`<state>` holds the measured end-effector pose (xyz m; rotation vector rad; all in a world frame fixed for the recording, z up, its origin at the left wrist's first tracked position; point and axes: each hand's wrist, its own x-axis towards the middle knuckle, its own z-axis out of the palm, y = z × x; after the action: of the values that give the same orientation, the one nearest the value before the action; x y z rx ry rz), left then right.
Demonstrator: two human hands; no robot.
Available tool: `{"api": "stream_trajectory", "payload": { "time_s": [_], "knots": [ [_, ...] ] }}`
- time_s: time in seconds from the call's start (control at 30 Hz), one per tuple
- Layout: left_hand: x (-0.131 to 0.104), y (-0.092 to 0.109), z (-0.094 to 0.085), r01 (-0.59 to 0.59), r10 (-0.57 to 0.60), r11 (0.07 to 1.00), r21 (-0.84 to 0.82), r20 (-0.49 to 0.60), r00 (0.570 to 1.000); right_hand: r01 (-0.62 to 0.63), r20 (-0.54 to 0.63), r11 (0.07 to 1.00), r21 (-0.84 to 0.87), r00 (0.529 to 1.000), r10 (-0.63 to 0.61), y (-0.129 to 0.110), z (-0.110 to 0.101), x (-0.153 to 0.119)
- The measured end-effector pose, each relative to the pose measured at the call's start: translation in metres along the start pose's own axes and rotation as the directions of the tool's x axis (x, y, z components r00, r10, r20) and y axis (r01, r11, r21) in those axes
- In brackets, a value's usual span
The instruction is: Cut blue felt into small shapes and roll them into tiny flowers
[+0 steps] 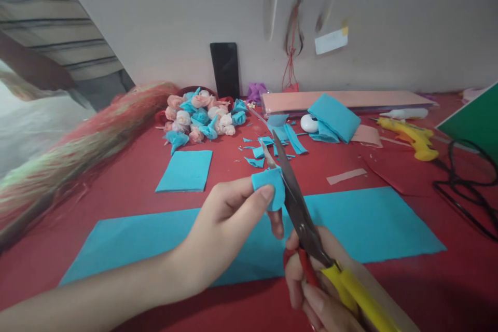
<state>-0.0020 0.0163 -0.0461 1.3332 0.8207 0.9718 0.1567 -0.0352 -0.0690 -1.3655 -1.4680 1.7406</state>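
Observation:
Between the thumb and fingers of my left hand (229,223) is a small folded piece of blue crepe paper (274,187) with a rounded edge. My right hand (319,280) grips scissors (298,207) with dark blades and red and yellow handles. The blades are spread, and the paper's upper right edge lies at them. Beneath both hands stretches a long blue crepe paper sheet (361,223). A folded blue paper square (184,171) rests to the left, and blue paper scraps (259,151) are scattered beyond the blades.
Paper flowers (200,116) are heaped at the back left, near a black phone (225,70) leaning on the wall. On the right lie a yellow glue gun (412,137) with a black cord (455,187). A person in a striped shirt (58,21) is at far left.

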Motion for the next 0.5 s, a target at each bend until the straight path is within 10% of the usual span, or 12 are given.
{"api": "stream_trajectory", "payload": {
  "time_s": [0.5],
  "knots": [
    [-0.0010, 0.0015, 0.0000, 0.037, -0.039, 0.998, 0.050, 0.038, 0.999, -0.042, -0.083, 0.999, -0.011, 0.996, 0.041, -0.0102, 0.0044, -0.0058]
  ]
}}
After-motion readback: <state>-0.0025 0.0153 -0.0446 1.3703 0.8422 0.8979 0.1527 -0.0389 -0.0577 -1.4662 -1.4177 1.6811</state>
